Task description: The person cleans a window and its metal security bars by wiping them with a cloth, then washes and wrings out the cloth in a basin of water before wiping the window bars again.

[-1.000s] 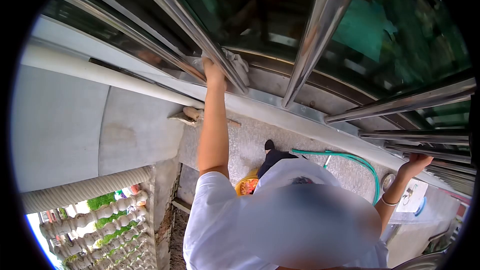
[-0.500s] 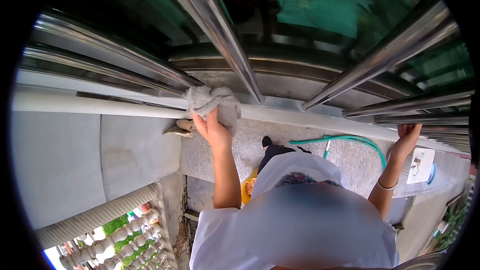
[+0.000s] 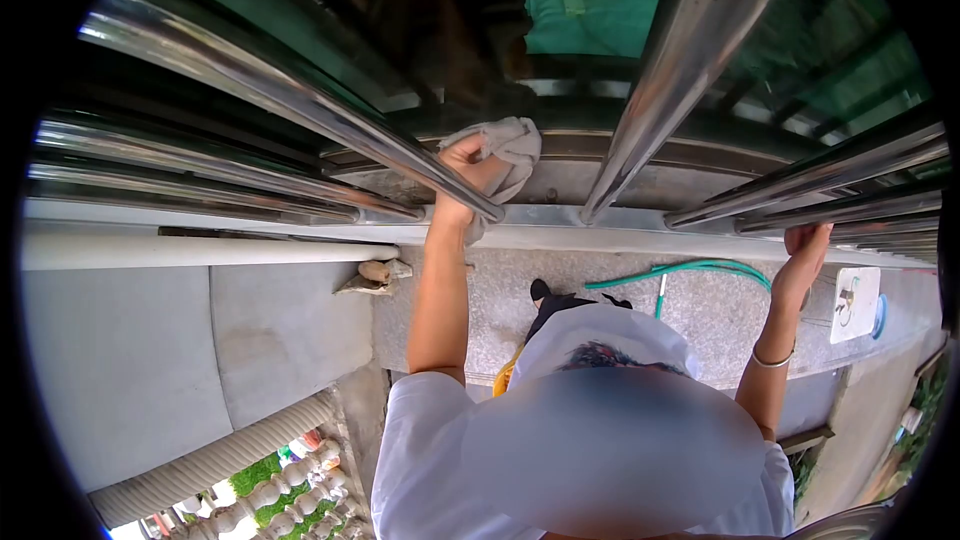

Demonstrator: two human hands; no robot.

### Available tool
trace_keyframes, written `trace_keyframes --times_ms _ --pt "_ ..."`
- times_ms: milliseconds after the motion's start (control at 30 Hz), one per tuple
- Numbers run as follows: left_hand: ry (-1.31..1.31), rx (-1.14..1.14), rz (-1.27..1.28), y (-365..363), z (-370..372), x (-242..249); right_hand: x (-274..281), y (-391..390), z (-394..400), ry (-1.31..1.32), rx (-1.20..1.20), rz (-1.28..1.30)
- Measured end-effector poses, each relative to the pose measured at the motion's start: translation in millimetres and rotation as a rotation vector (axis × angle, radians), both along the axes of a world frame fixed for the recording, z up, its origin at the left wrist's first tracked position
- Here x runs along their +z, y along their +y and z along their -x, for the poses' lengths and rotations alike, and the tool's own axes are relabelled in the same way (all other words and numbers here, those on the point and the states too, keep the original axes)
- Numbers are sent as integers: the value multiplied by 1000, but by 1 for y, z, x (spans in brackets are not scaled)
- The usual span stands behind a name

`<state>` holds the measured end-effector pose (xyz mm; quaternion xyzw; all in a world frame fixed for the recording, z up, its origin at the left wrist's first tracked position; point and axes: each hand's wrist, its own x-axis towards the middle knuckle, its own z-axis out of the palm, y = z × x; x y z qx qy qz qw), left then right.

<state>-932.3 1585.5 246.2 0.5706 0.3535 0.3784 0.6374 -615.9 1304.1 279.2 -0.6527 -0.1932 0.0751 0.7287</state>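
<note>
Clutching cloth [image 3: 518,145] in left hand [image 3: 482,170], right hand [image 3: 804,258] at bar [image 3: 855,210] (grip unclear), shirt print [image 3: 605,354] illegible

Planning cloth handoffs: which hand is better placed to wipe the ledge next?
Likely the left hand: it holds the grey cloth and reaches past a metal bar to the ledge. The right hand is farther along, fingers partly hidden, no cloth visible.

Speckled grey floor [image 3: 495,315], green hose [image 3: 715,265] curving across it, black shoe [image 3: 540,289] on it
</note>
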Motion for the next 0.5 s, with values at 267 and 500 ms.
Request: trace_keyframes --times_ms 267,500 --pt "336 -47 -243 20 35 -34 8 7 5 55 -35 -16" --pt "110 59 -68 19 22 -85 -3 -4 -4 61 -14 -28"
